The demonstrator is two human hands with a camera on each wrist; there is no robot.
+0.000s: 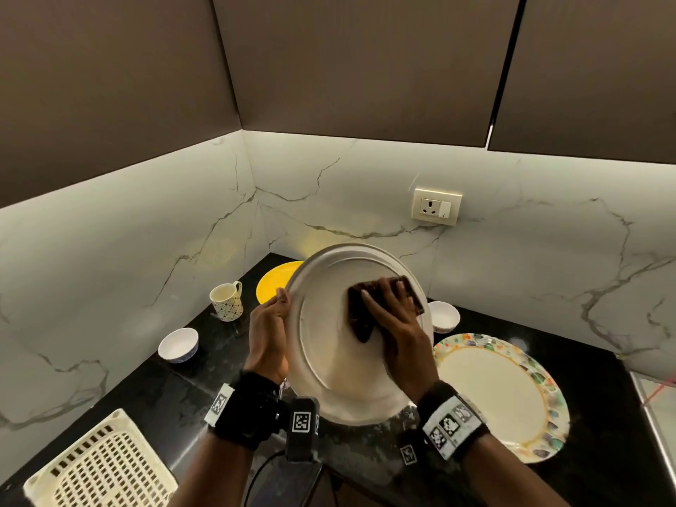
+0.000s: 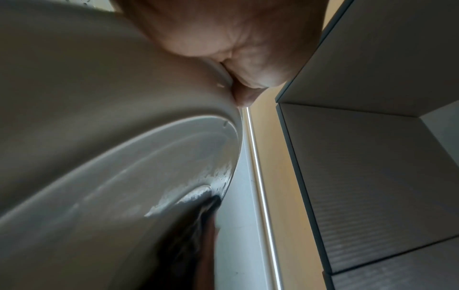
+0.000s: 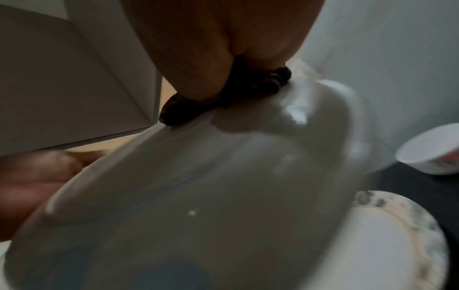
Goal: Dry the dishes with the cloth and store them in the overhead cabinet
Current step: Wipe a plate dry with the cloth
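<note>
Above the black counter I hold a large white plate tilted up on edge. My left hand grips its left rim, thumb on the front and fingers behind. In the left wrist view the left hand pinches the plate's rim close up. My right hand holds a dark brown cloth and presses it against the upper right of the plate's face. In the right wrist view the cloth is bunched under the right hand on the wet plate.
A floral-rimmed plate lies flat on the counter to the right, with a small bowl behind it. At the left stand a yellow plate, a patterned mug, another small bowl and a cream plastic basket. The overhead cabinet doors are closed.
</note>
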